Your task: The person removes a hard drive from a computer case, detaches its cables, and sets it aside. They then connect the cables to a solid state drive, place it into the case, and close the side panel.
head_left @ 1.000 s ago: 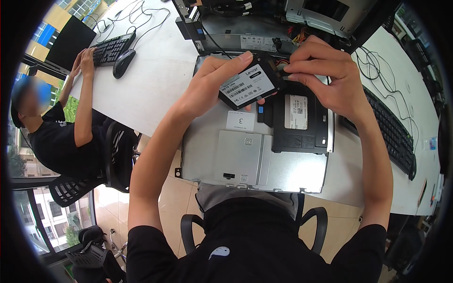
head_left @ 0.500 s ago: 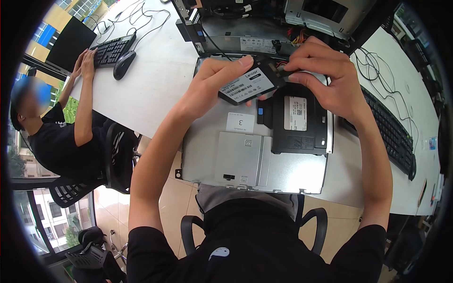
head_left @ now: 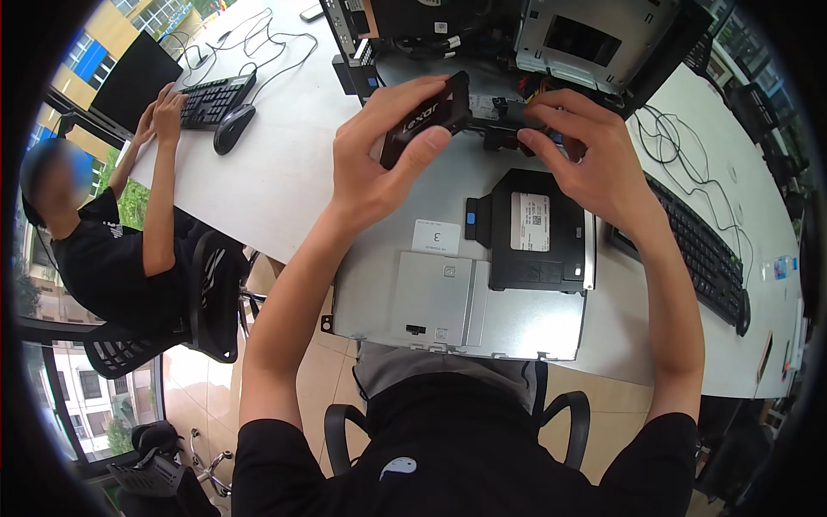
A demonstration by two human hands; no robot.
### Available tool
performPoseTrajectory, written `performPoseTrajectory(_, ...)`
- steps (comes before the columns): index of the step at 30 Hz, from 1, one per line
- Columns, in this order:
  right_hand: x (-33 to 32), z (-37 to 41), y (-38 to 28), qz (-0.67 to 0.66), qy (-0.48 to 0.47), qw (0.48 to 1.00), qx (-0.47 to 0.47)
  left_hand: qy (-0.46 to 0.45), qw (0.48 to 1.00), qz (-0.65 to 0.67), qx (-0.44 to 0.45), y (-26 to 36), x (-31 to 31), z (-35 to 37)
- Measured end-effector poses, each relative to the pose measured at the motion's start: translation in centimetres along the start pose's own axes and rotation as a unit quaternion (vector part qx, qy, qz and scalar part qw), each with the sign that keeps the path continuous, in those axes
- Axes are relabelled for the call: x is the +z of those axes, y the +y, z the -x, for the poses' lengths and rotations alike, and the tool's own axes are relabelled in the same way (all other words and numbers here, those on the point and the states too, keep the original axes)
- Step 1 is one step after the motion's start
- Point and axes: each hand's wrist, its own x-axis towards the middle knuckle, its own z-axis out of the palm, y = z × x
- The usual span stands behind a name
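Observation:
A black Lexar drive (head_left: 426, 119) is tilted in my left hand (head_left: 379, 155), its fingers and thumb along the edges. My right hand (head_left: 586, 146) pinches a dark cable connector (head_left: 514, 114) to the right of the drive, with a gap between them. Both hands are in front of the open computer case (head_left: 482, 82). Below them, a black optical drive (head_left: 538, 231) with a white label rests on a metal side panel (head_left: 525, 329). A small paper label with the number 3 (head_left: 437, 236) lies to its left.
A keyboard (head_left: 693, 246) and tangled cables (head_left: 689, 155) are on the right. At the left a person (head_left: 112, 224) sits on a black chair, both hands near another keyboard (head_left: 211, 96). A mouse (head_left: 233, 129) lies beside it.
The drive has turned so its black Lexar face shows instead of the white label side. It is now apart from the connector in my right hand. The view has shifted slightly.

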Motion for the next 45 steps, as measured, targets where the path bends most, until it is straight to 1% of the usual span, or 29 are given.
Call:
performPoseTrajectory(3,0.1,-0.4,-0.9,0.013,-0.008,1.000,0.025,0.012,0.998,-0.024,0.056,-0.7,0.0,-0.1)
performPoseTrajectory(5,0.6,-0.7,-0.9,0.031,-0.019,0.999,0.031,0.021,0.997,-0.035,0.066,-0.4,-0.1,-0.1)
performPoseTrajectory(9,1.7,-1.3,0.1,0.066,-0.013,0.997,0.033,0.032,0.995,-0.044,0.081,-0.4,0.3,-0.2)
performPoseTrajectory(12,2.0,-2.1,0.0,0.060,-0.025,0.997,0.029,0.022,0.993,-0.063,0.093,-0.5,0.2,-0.1)
performPoseTrajectory(15,2.3,-2.9,-0.9,0.000,-0.030,0.998,0.046,0.019,0.997,-0.035,0.071,-0.7,0.2,0.0)
performPoseTrajectory(18,2.9,-2.8,-1.0,-0.034,0.012,0.999,0.036,0.040,0.997,-0.017,0.060,-0.8,0.4,0.0)
performPoseTrajectory(21,2.2,-2.9,-1.6,-0.052,-0.019,0.995,0.089,0.030,0.997,-0.002,0.064,-1.0,0.4,0.1)
performPoseTrajectory(24,2.1,-2.9,-1.5,-0.120,-0.052,0.983,0.125,-0.015,0.998,0.012,0.058,-1.0,0.1,0.2)
performPoseTrajectory(27,2.6,-2.4,-1.0,-0.188,0.007,0.978,0.094,-0.010,0.998,0.036,0.058,-1.3,-0.1,0.2)
performPoseTrajectory(30,1.0,-2.6,-1.5,-0.132,-0.077,0.987,0.048,-0.005,0.996,0.067,0.052,-1.3,-0.2,0.2)
performPoseTrajectory(33,0.9,-2.4,-1.5,-0.093,-0.068,0.991,0.068,-0.005,0.995,0.076,0.065,-1.4,-0.2,0.1)
performPoseTrajectory(36,0.7,-2.5,-1.4,-0.068,-0.077,0.989,0.107,0.000,0.994,0.077,0.074,-1.4,-0.3,0.1)
performPoseTrajectory(39,2.0,-2.1,-0.4,-0.106,-0.031,0.986,0.127,0.005,0.994,0.081,0.075,-1.3,-0.3,0.1)
performPoseTrajectory(42,2.1,-2.2,-0.5,-0.116,-0.017,0.987,0.108,0.005,0.994,0.084,0.076,-1.3,-0.3,0.1)
performPoseTrajectory(45,1.6,-2.3,-1.4,-0.150,0.015,0.985,0.085,0.004,0.993,0.085,0.077,-1.3,-0.4,0.1)
